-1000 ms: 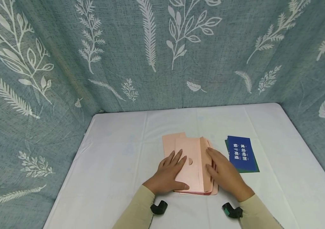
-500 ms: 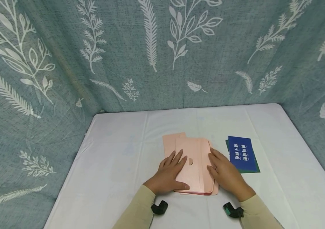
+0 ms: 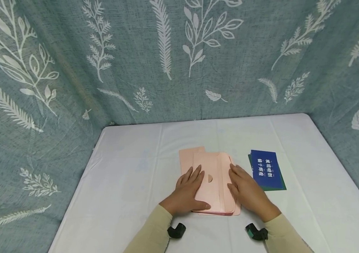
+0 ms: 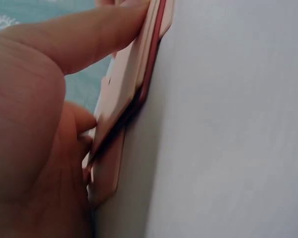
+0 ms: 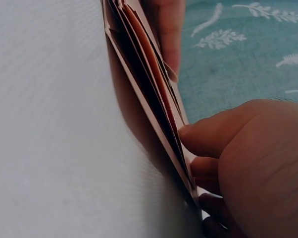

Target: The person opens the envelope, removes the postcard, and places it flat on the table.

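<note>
A pink paper envelope (image 3: pixel 211 193) with a small half-round notch lies on top of a loose stack on the table. Its flap is folded over along the right side. Flat on its left part rests my left hand (image 3: pixel 184 195), fingers spread, thumb near the bottom edge. My right hand (image 3: pixel 251 193) touches the flap's right edge with fingertips and thumb. In the left wrist view, a dark red layer (image 4: pixel 151 64) shows beneath the pink paper. Several stacked paper layers (image 5: pixel 149 74) fan slightly apart at the edge in the right wrist view.
Another pink piece (image 3: pixel 187 156) sticks out behind the stack at upper left. To the right lies a blue card (image 3: pixel 266 179) with white characters, over a green one (image 3: pixel 277 189). White cloth covers the table (image 3: pixel 129 168); a teal leaf-patterned curtain (image 3: pixel 179 95) hangs behind it.
The flap, raised on the right side a second ago, now lies folded down. My right hand has shifted only slightly with it, while my left hand stays in place on the envelope.
</note>
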Tool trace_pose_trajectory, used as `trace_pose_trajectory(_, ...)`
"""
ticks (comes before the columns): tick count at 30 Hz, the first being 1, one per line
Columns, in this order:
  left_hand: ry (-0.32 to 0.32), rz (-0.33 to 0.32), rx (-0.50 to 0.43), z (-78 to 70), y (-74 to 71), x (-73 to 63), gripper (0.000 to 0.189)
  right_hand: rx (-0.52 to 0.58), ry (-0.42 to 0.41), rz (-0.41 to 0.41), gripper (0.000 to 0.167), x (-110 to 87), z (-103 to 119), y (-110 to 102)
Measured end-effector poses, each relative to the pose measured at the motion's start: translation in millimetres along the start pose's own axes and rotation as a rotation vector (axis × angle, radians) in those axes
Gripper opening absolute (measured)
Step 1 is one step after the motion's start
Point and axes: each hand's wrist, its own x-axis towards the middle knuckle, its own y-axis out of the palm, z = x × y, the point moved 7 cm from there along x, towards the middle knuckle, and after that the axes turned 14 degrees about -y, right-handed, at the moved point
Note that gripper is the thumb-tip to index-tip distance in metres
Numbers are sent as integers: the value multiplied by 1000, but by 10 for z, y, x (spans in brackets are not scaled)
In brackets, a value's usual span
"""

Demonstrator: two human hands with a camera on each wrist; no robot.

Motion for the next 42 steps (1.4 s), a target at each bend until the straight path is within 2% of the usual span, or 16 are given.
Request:
trace_pose_trajectory(5, -52, -51, -17, -78, 64, 41, 116, 16, -1, 8, 56, 10, 2, -6)
trace_pose_trajectory(13, -134, -194, -96, -198, 142, 85, 114, 32, -2, 16, 57, 13, -5, 0)
trace_pose_trajectory(19, -179, -287, -57, -296, 182, 105, 115, 29, -10, 20, 56, 16, 0, -9)
trace_pose_trajectory(26, -185, -371, 6, -383, 193, 107, 106, 24, -20, 25, 55, 11, -9, -13)
trace_pose_trajectory(33, -167, -401, -15, -389, 184, 105, 87, 28, -10, 24, 56, 7, -23, -19)
trace_pose_trajectory(42, -143, -369, -85, -379, 178, 102, 71, 35, 0, 25, 56, 2, -50, -2)
